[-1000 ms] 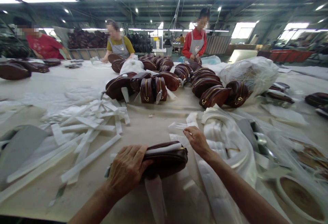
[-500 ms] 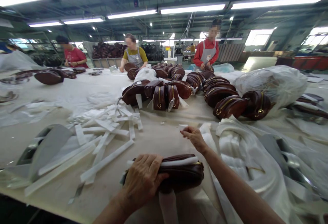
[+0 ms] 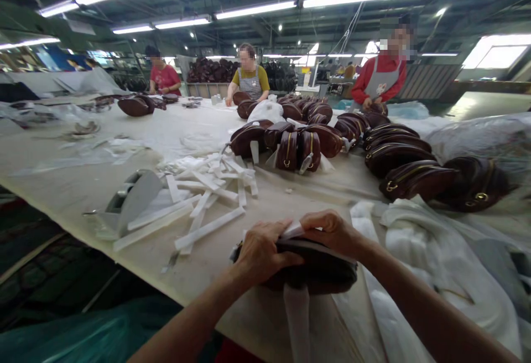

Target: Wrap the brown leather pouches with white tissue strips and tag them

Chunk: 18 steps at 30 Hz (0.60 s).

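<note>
A dark brown leather bag (image 3: pixel 319 274) lies on the table in front of me, a white strip (image 3: pixel 297 313) hanging from its near side. My left hand (image 3: pixel 265 249) is wrapped over the bag's left part, thumb on the near face. At the bag's top edge, my right hand (image 3: pixel 332 231) pinches a short translucent white piece (image 3: pixel 292 230), close to the left fingertips. A pale strip runs along the top of the bag, partly covered by both hands.
Loose white strips (image 3: pixel 211 191) and a grey tape dispenser (image 3: pixel 135 202) lie to the left. Brown bags (image 3: pixel 398 155) stand in rows ahead. White wrapping material (image 3: pixel 448 258) lies at right. Three people work across the table (image 3: pixel 99 169).
My right hand has come down onto the bag's top edge with the white piece. The view has turned, shifting the surroundings. My left hand still holds the bag.
</note>
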Tool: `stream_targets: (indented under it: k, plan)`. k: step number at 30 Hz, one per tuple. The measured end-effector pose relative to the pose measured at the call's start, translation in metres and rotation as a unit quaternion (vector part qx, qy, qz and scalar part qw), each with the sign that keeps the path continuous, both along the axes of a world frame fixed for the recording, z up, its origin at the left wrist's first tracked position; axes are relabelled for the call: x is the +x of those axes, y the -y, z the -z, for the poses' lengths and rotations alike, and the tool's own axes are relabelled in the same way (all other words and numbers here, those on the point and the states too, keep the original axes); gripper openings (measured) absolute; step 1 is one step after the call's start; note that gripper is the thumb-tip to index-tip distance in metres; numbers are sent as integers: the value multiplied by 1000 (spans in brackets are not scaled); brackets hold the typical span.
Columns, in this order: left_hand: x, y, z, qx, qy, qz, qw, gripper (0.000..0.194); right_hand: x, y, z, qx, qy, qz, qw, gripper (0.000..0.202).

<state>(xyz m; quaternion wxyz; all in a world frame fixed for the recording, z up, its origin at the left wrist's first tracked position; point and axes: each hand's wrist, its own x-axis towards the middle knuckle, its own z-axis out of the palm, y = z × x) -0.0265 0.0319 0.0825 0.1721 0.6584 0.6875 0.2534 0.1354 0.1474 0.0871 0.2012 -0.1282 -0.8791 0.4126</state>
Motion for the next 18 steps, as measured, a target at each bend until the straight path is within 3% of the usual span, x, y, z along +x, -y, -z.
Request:
stream_targets:
  k: [5, 10, 12, 15, 18]
  plan:
    - [6, 0, -9, -75, 20, -82, 994, 92, 2, 6, -5, 1, -1, 9, 1000, 25]
    - [6, 0, -11, -66, 25, -61, 996, 71, 3, 9, -5, 33, -108, 117, 987, 22]
    - [3, -1, -9, -53, 18, -39, 998, 58, 2, 11, -6, 45, -116, 97, 987, 21]
    - [-2, -3, -5, -31, 20, 18, 999, 33, -1, 15, -10, 63, -99, 5, 993, 28]
    - [-4, -4, -4, -20, 14, 54, 998, 24, -2, 15, -12, 47, -88, -27, 995, 28]
